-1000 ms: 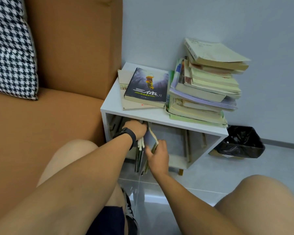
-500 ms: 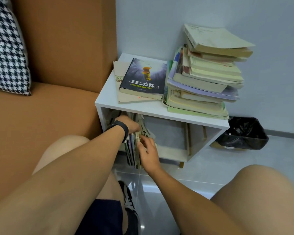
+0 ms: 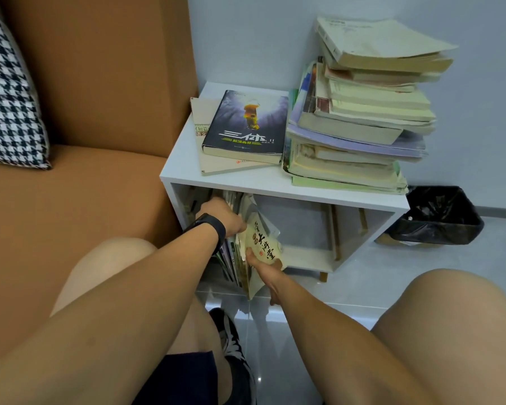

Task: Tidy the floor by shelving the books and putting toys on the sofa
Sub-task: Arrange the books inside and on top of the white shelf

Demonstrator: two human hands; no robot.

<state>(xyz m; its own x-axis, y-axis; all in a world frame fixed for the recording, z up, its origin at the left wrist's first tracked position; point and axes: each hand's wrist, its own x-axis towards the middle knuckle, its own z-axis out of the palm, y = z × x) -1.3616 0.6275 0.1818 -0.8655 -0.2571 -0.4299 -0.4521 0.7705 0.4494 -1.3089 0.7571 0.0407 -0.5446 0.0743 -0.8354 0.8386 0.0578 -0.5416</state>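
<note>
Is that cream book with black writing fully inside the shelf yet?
Not yet. The cream book leans tilted, its lower edge sticking out past the shelf front, gripped by the right hand.

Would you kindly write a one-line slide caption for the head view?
Both hands slot a cream paperback among upright books in the white shelf unit, left hand steadying them, right hand gripping its lower edge.

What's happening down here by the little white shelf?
A person crouched by the sofa is putting books into the open compartment of a small white shelf. The right hand grips a cream paperback by its lower edge, tilted at the shelf's mouth, while the left hand reaches in among the upright books already there. On top lie a dark-covered book and a tall, leaning stack of books. No toys are in view.
</note>
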